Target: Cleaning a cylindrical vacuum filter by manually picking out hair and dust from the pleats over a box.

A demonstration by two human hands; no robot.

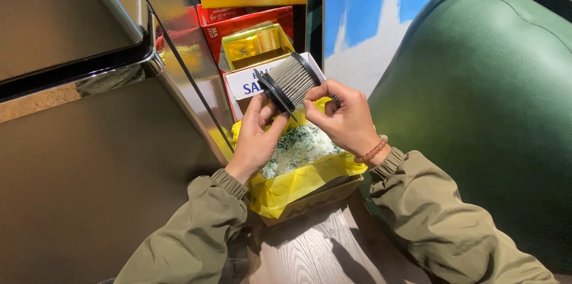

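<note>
I am holding a small round pleated filter (292,83) up in front of me with both hands, above a cardboard box lined with a yellow plastic bag (296,178). The filter is lying tilted, its black ring-shaped end pointing down toward my left side and its grey pleated body slanting up and away to the right.

My left hand (257,138) is reaching up from below: the thumb and fingertips are pinching the black rim at the filter's lower left, so the rim is sitting right at the tips of those fingers with the palm open beneath it. My right hand (342,118) is curling in from the other side, its fingers bent and closing on the filter's right side and lower edge; the pleated body is resting against the fingertips, and part of the far end is hidden behind my knuckles. A beaded bracelet (372,151) is sitting on that wrist.

Inside the yellow bag I am seeing pale grey-green debris directly under the filter. Behind it are standing red and gold boxes (250,36) and a white carton (253,81). A green padded surface (482,111) is rising at my right, a shiny metal cabinet (89,141) at my left.
</note>
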